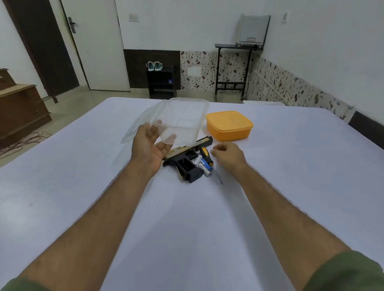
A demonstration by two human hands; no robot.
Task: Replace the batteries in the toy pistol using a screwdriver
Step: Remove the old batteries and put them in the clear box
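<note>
Left hand [150, 144] holds a clear tub [176, 120] tilted up off the bed [75, 184], fingers behind its near wall, thumb side toward camera. Right hand [227, 154] is loosely curled, gripping nothing visible, just right of the screwdriver [208, 159]. Pistol [186, 155] lies on the bed under the tub, grip toward camera; batteries [202, 164] lie touching each other between grip and screwdriver. Orange box [229, 126] sits lidded beyond.

Risks, as judged:
- Soft sheet: batteries could roll into a fold or off if the mattress dips under an arm.
- Any small screw, once out, would be easy to lose on the sheet.
- Tub lowered carelessly could knock the pistol or scatter the batteries.

Unclear:
- Tub and left palm hide part of the pistol.
- Battery count, and old versus new: cannot tell.
- Grip cavity looks open; cover and screw not located.
- Screwdriver tip type too small to read.
</note>
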